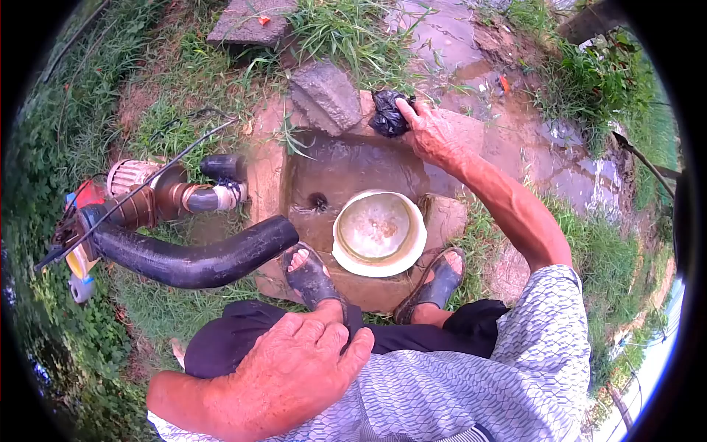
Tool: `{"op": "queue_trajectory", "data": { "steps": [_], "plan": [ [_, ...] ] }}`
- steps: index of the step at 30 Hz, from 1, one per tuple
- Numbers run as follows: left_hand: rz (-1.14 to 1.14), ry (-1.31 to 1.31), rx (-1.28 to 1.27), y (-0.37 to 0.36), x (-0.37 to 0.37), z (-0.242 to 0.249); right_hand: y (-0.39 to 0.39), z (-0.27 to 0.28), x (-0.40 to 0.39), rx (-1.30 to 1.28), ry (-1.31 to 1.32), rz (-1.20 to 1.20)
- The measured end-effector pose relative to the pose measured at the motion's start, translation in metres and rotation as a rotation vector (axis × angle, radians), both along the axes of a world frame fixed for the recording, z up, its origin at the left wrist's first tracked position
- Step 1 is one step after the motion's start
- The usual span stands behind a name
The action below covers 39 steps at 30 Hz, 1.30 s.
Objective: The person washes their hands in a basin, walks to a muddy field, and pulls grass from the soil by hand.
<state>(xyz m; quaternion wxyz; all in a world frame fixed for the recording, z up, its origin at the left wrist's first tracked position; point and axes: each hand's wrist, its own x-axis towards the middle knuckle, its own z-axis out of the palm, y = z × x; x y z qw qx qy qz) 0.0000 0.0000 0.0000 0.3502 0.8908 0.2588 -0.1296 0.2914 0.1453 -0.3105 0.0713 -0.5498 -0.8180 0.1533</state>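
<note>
At the far edge of a shallow concrete basin (269,173), my right hand (436,138) is closed on a crumpled black plastic bag (388,118), with that arm stretched out. My left hand (294,368) lies over my bent left leg, its fingers extended and nothing held. Between my sandalled feet and the far wall sits a round, pale plastic tub (379,267), at the near side of the basin. Brownish water (353,158) covers the basin floor around it, and a small dark hole or swirl (317,200) shows left of the tub.
A thick black pipe (199,258) curves in from a rusty pump (136,199) on the left, ending near my left foot. A broken concrete block (324,97) rests on the basin's far rim. Muddy water (442,37) spreads beyond, with grass on both sides.
</note>
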Motion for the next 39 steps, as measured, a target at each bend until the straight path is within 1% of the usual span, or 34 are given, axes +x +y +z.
{"op": "queue_trajectory", "data": {
  "steps": [2,3,5,6,9,11,12,13,14,15,17,18,21,22,25,26,27,29,30,31,33,35,36,37,38,39],
  "plan": [
    [0.022,-0.026,-0.02,0.002,-0.007,-0.009,-0.005,0.011,0.01,0.081,0.087,0.052],
    [0.031,0.025,0.053,-0.002,0.003,-0.005,0.002,0.017,0.011,0.17,0.185,0.087],
    [0.061,0.055,0.065,-0.005,0.002,-0.007,-0.014,0.028,0.022,0.161,0.154,0.263],
    [0.039,0.13,0.016,-0.004,0.006,-0.002,-0.03,0.027,0.026,0.021,0.129,0.309],
    [0.004,0.077,0.027,-0.004,0.007,-0.005,-0.062,-0.017,0.03,-0.346,0.017,0.399],
    [0.033,0.062,0.045,-0.006,0.007,-0.007,-0.075,-0.053,0.027,-0.514,0.113,0.264],
    [0.044,0.065,0.06,-0.007,0.006,-0.007,-0.078,-0.067,0.025,-0.586,0.112,0.096],
    [0.055,0.067,0.076,-0.007,0.005,-0.007,-0.075,-0.094,0.024,-0.551,0.036,0.117],
    [0.063,0.061,0.063,-0.008,0.005,-0.006,-0.076,-0.116,0.028,-0.636,0.058,0.0],
    [0.071,0.054,0.052,-0.009,0.004,-0.005,-0.075,-0.126,0.027,-0.717,0.078,-0.117],
    [0.096,0.054,0.042,-0.013,0.001,-0.005,-0.091,-0.178,0.026,-0.557,0.038,-0.253],
    [0.111,0.057,0.046,-0.016,-0.001,-0.006,-0.094,-0.194,0.027,-0.472,0.016,-0.323],
    [0.126,0.073,0.013,-0.018,-0.005,-0.006,-0.071,-0.147,0.013,-1.224,0.691,-0.643],
    [0.129,0.076,0.003,-0.017,-0.005,-0.006,-0.065,-0.136,0.009,-1.021,0.33,-0.397],
    [0.099,0.061,-0.002,-0.014,-0.001,-0.005,-0.059,-0.093,0.023,-0.448,-0.027,0.29],
    [0.092,0.041,0.015,-0.013,0.0,-0.005,-0.06,-0.095,0.029,-0.385,-0.123,0.341],
    [0.083,0.021,0.031,-0.01,0.001,-0.006,-0.057,-0.081,0.037,-0.434,-0.11,0.361],
    [0.072,-0.002,0.046,-0.008,0.004,-0.005,-0.051,-0.035,0.059,-0.54,-0.089,0.398],
    [0.071,-0.004,0.045,-0.007,0.004,-0.005,-0.05,-0.018,0.072,-0.527,-0.129,0.331],
    [0.072,-0.005,0.041,-0.003,0.009,-0.004,-0.044,-0.015,0.093,-0.546,-0.183,0.291],
    [0.061,0.035,-0.038,-0.002,0.01,0.002,-0.041,0.001,0.133,-0.41,-0.192,0.097],
    [0.063,0.048,-0.064,-0.001,0.011,0.004,-0.039,0.009,0.174,-0.289,-0.173,-0.031],
    [0.04,0.09,-0.092,0.001,0.013,0.008,-0.042,0.008,0.194,-0.262,-0.242,-0.065],
    [0.032,0.078,-0.084,0.0,0.011,0.008,-0.044,0.015,0.208,-0.317,-0.412,-0.016],
    [0.026,0.066,-0.064,-0.003,0.008,0.004,-0.052,0.001,0.23,-0.283,-0.404,-0.042],
    [0.023,0.054,-0.051,-0.001,0.008,0.002,-0.056,0.0,0.238,-0.377,-0.501,-0.032]
  ]
}}
